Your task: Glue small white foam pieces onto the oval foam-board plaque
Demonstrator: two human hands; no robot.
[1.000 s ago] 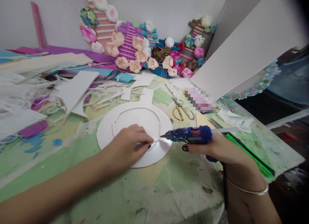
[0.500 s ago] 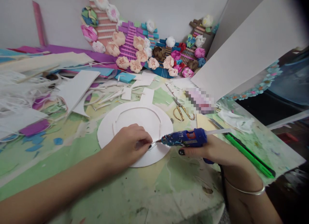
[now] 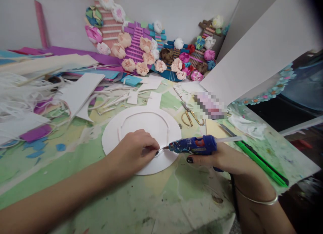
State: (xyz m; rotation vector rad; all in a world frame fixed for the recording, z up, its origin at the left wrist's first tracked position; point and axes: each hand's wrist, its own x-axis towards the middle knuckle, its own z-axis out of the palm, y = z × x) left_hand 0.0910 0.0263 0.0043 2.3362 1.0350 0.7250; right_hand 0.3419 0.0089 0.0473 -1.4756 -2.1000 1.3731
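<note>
A round white foam board (image 3: 112, 126) with a short tab at its far side lies flat on the table. Thin white strips (image 3: 145, 113) form a raised, broken ring on its face. My left hand (image 3: 137, 148) rests over the board's near part, thumb and fingers pinched on a thin white strip (image 3: 161, 150). In my right hand (image 3: 224, 158) is a blue hot glue gun (image 3: 194, 145), a clear glue stick (image 3: 229, 138) poking from its back. The gun's nozzle points left, at or very near the strip by my left fingertips. I cannot tell whether it touches.
Gold-handled scissors (image 3: 190, 116) and a pixelated pinkish item (image 3: 209, 105) lie beyond the gun. A green utility knife (image 3: 262, 163) with its blade out lies to the right. White offcuts (image 3: 80, 92) crowd the left; paper-flower guitars (image 3: 137, 45) lean against the wall.
Almost nothing differs. Both hands, the glue gun and the board hold their places; the view has shifted very slightly.
</note>
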